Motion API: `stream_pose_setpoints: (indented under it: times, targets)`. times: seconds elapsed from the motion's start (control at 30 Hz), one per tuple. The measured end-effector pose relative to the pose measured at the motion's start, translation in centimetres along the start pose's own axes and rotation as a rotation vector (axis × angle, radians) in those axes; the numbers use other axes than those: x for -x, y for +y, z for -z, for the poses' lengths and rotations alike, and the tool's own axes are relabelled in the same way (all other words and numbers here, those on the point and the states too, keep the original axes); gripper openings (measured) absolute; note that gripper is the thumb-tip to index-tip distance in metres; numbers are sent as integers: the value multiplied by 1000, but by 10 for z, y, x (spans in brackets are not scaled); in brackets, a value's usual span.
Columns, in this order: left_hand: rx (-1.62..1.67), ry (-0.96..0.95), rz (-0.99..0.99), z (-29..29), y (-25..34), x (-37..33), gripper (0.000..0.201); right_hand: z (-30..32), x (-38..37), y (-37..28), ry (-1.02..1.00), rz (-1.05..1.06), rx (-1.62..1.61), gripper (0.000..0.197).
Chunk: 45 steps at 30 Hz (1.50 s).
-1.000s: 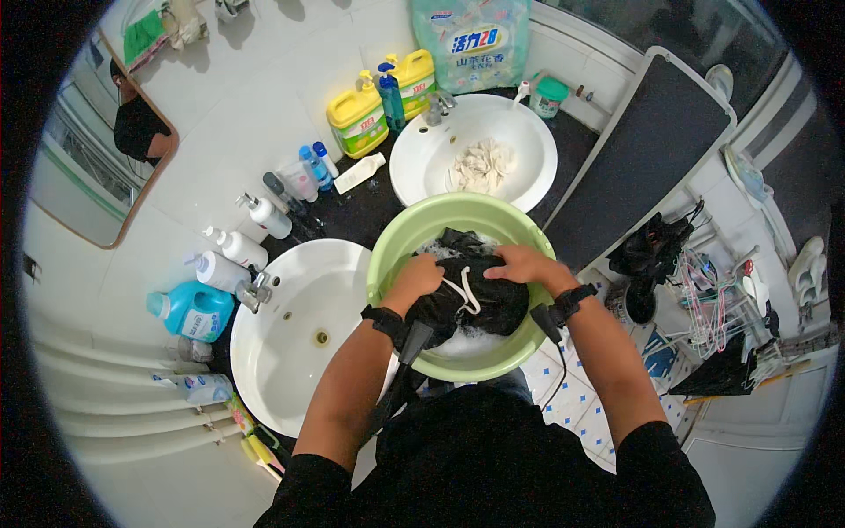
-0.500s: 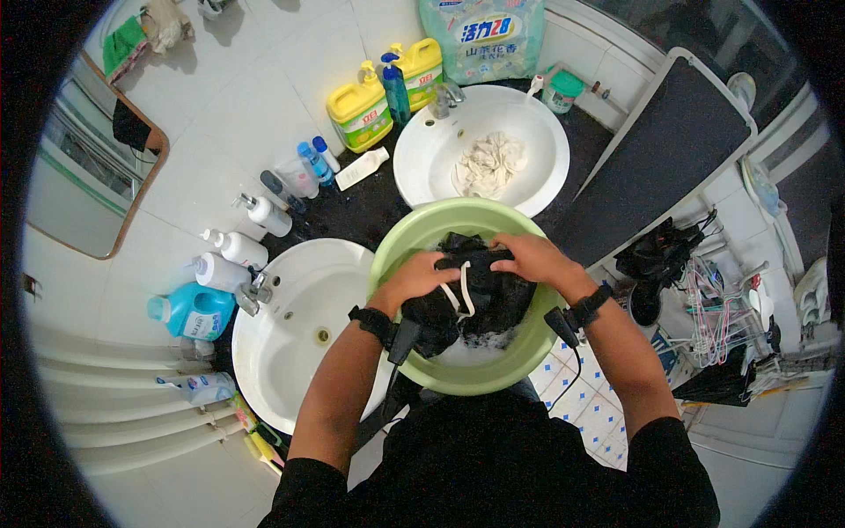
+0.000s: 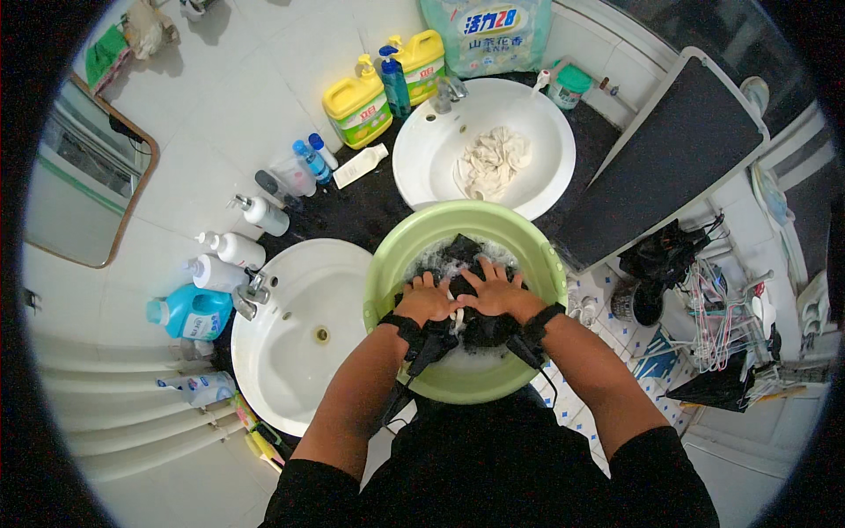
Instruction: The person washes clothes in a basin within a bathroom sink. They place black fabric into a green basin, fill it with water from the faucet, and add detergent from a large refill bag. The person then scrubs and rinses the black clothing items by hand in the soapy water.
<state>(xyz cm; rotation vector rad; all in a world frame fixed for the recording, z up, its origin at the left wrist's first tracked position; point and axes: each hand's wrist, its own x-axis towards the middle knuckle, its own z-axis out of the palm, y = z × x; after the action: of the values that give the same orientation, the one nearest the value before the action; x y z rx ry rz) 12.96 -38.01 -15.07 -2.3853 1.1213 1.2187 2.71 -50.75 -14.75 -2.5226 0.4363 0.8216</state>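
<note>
Left hand (image 3: 425, 301): palm down, unclenched, fingers extended and spread, laid on wet black fabric. Right hand (image 3: 491, 292): likewise flat and released, fingers fanned wide. Thumbs close together at the middle, touching or nearly so; undersides of both palms hidden, any light pinch of cloth impossible to tell. At each wrist, a black strap with a dark device attached.

Black drawstring garment (image 3: 489, 333): bunched, partly submerged, directly beneath both hands, inside the basin. White drawstring (image 3: 457, 319): between the hands, partly covered.

Light green round basin (image 3: 466, 223): in front of the torso, beside the left sink, overlapping in view the near rim of the far sink; support underneath hidden. White suds (image 3: 480, 357): around the garment.

Far white oval sink (image 3: 552, 158): containing a crumpled cream cloth (image 3: 495, 164). Left white oval sink (image 3: 286, 378): drain visible, faucet at its wall side.

Black countertop (image 3: 352, 216): bearing two yellow jugs, one at (image 3: 356, 107), a blue pump bottle (image 3: 395, 86) between them, a white tube (image 3: 360, 166) lying flat, and a blue detergent jug (image 3: 198, 312) near the left sink.
</note>
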Motion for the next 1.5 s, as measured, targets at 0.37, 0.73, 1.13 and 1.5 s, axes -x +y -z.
stream_pose_setpoints:
  times: [0.37, 0.73, 1.13, 1.5]
  targets:
    - [-1, 152, -111, -34, -24, -38, 50, 5, -19, -14, -90, -70, 176, 59]
    - [182, 668, -210, -1, -38, 40, 42, 39, 29, 29, 90, 116, 75, 50]
    - [397, 535, -441, 6, -35, 95, 55, 48, 111, 44, 49, 231, -730, 70]
    - [961, 580, -372, -12, -8, 103, 49, 28, 121, 9, 692, 24, -678, 38]
